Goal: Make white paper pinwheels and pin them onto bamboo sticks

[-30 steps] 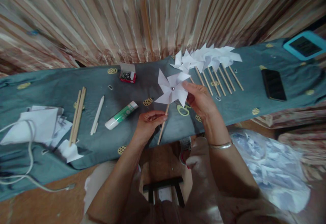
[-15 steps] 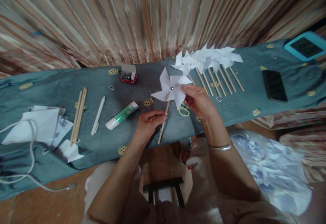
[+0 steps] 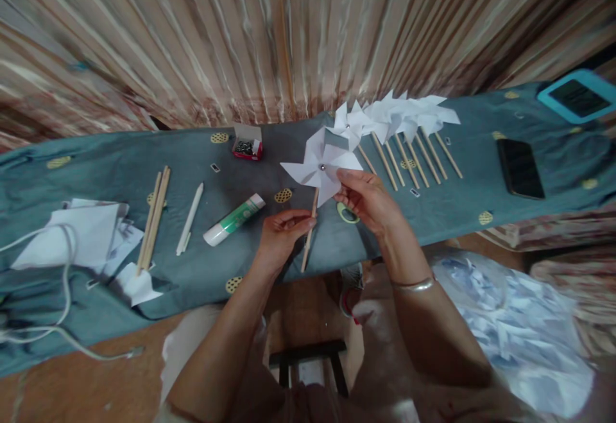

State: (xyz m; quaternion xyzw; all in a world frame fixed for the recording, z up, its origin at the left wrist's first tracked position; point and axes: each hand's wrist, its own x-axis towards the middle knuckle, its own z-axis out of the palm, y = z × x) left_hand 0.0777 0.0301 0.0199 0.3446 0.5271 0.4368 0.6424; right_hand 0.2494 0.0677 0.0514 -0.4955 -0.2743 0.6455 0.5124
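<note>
A white paper pinwheel [image 3: 323, 165] with a round metal pin at its centre is held over the table on a wooden stick. My left hand [image 3: 283, 233] pinches that stick below the paper blades, thumb and fingers closed. At the pinwheel's right side, my right hand [image 3: 368, 197] has its thumb and fingers on a paper blade. Partly hidden behind this hand lies a pale green handle loop [image 3: 347, 212], seemingly of scissors. Several more white pinwheels [image 3: 399, 118] lie overlapping in a row behind the hands, sticks toward me.
Left on the cloth-covered table [image 3: 202, 288] lie a glue stick [image 3: 235, 219], a white pen [image 3: 189, 219], wooden sticks [image 3: 154, 217], paper sheets [image 3: 81, 237] and a cable [image 3: 66, 282]. An open pin box [image 3: 248, 143] stands behind. Rightward are a phone [image 3: 520, 167], a blue-framed device [image 3: 577, 95] and a paper-filled bag [image 3: 520, 327].
The pinwheel's blades have turned a little, and my right hand has moved slightly left and down with its blade. My left hand keeps its grip on the stick. The view has shifted slightly.
</note>
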